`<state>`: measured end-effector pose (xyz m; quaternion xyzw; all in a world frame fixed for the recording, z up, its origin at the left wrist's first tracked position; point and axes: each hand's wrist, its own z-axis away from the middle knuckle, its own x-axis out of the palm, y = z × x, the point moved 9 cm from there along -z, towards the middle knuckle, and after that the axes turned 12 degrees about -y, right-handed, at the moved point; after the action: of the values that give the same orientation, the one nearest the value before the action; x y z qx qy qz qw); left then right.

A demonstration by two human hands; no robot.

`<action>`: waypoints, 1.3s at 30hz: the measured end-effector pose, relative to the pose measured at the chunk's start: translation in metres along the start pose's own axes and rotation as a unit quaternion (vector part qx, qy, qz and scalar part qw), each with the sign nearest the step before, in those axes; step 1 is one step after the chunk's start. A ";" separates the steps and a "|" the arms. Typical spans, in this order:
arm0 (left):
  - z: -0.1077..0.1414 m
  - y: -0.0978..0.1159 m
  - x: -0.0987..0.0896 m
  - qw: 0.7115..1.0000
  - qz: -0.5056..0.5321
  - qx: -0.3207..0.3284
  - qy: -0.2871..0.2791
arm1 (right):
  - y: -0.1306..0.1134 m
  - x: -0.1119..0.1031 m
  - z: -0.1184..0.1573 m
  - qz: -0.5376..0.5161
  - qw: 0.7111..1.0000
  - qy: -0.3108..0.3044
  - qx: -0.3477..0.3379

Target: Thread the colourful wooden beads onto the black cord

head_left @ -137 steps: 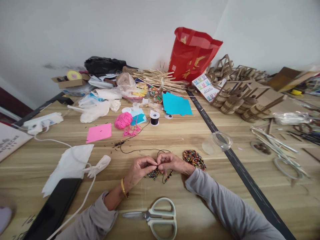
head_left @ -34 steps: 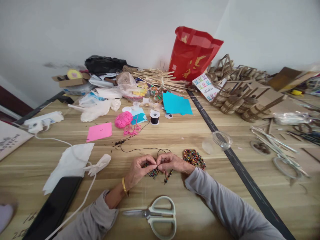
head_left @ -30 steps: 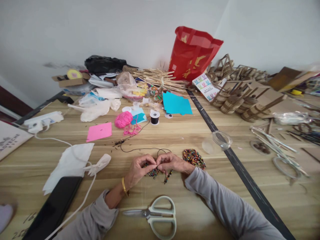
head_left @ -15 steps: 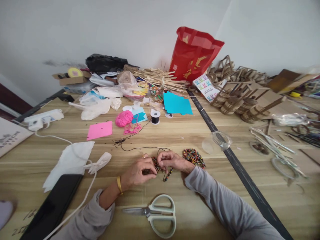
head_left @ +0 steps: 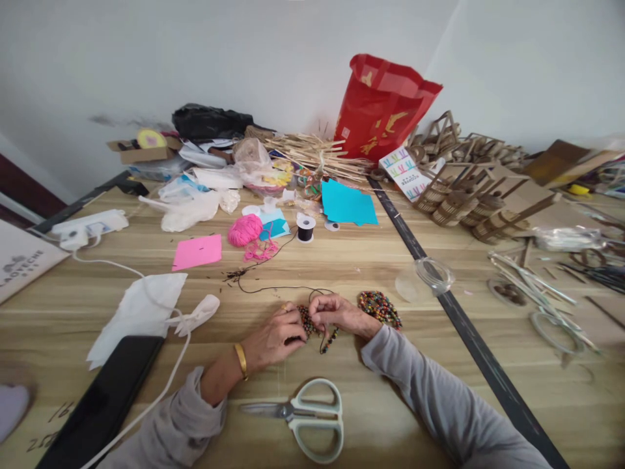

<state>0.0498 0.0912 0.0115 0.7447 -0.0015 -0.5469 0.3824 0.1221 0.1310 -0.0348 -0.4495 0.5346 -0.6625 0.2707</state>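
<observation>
Dark brownish beadwork (head_left: 305, 320) lies between my two hands at the middle of the table. My left hand (head_left: 280, 332) has its fingers curled down on the left side of the beadwork. From the right, my right hand (head_left: 334, 311) pinches at the beadwork's edge; what sits between its fingertips is too small to make out. A short strand of coloured beads on black cord (head_left: 330, 340) hangs below my right fingers. The black cord runs back to a spool of black cord (head_left: 305, 228). A heap of multicoloured beads (head_left: 378, 309) rests beside my right wrist.
Scissors (head_left: 307, 417) lie in front of my hands. At left are a black phone (head_left: 105, 397), white paper (head_left: 139, 312) and a white cable. Pink yarn (head_left: 245, 230), blue paper (head_left: 349, 202), a red bag (head_left: 385, 107) and small woven baskets (head_left: 449, 205) stand farther back.
My left hand has turned and shifted slightly, its knuckles now covering more of the beadwork's left part. My right hand is nearly where it was. The whole view has moved a little.
</observation>
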 end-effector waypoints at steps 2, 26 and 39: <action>0.000 -0.002 -0.001 1.000 0.003 -0.004 0.004 | 0.001 0.000 0.000 0.000 1.000 -0.001 -0.001; -0.002 -0.005 0.002 0.999 -0.011 -0.022 0.024 | 0.003 -0.003 0.000 -0.021 1.000 0.008 -0.008; -0.009 0.000 0.006 0.997 -0.048 -0.046 0.050 | 0.001 -0.002 0.000 -0.028 0.999 -0.001 -0.021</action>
<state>0.0599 0.0935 0.0075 0.7518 0.0783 -0.5265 0.3891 0.1224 0.1322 -0.0368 -0.4706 0.5350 -0.6583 0.2429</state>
